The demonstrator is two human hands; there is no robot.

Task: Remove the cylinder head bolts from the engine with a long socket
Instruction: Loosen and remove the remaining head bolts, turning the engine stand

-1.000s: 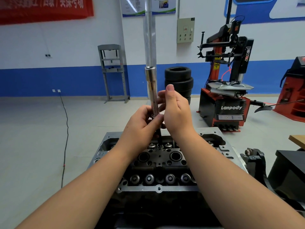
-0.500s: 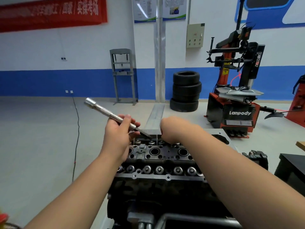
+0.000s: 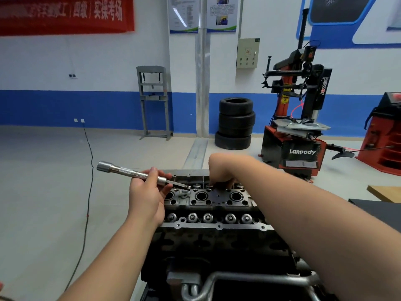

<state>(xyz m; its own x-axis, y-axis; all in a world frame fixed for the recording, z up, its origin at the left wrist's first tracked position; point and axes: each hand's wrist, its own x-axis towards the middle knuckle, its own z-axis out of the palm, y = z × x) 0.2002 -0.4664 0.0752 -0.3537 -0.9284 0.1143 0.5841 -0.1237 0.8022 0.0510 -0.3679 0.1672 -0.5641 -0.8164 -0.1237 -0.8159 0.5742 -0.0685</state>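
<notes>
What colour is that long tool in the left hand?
Shiny silver metal; the long socket shows best in the head view.

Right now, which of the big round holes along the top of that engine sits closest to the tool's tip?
The leftmost big round hole, partly hidden behind the left hand. The tool tip hangs just above it; the middle hole and right hole lie farther right.

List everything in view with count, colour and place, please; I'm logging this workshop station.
long socket: one, silver, held tilted above the engine's left end
cylinder head: one, dark grey, centre foreground
tyres: stack of four, black, by the back wall
tyre changer: one, red and black, right
press frame: one, grey, back wall
banner: one, red, top left
left hand: grips the socket
right hand: fingers down at the head's far edge
</notes>
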